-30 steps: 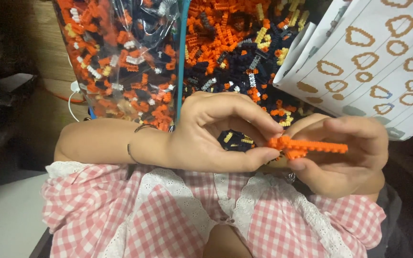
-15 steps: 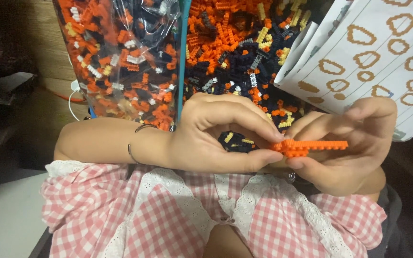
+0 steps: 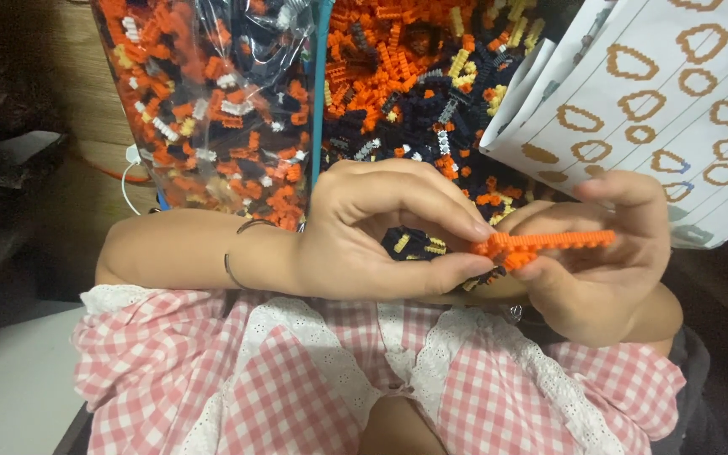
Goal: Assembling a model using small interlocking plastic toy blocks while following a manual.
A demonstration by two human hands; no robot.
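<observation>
Both hands are pinching an orange brick strip (image 3: pixel 541 246) over the lap: left hand (image 3: pixel 381 232) gripping its end, right hand (image 3: pixel 608 261) supporting it. Brick tray (image 3: pixel 406 76) sitting behind; possibly loose pieces in the left palm.

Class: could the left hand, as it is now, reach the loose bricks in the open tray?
Probably yes: the left hand lies just below the tray, nothing between, but its fingertips pinch the orange strip.

Bag of bricks (image 3: pixel 212 109) left of the tray (image 3: pixel 414 93) (paper sheet (image 3: pixel 659 109) rightmost).
</observation>
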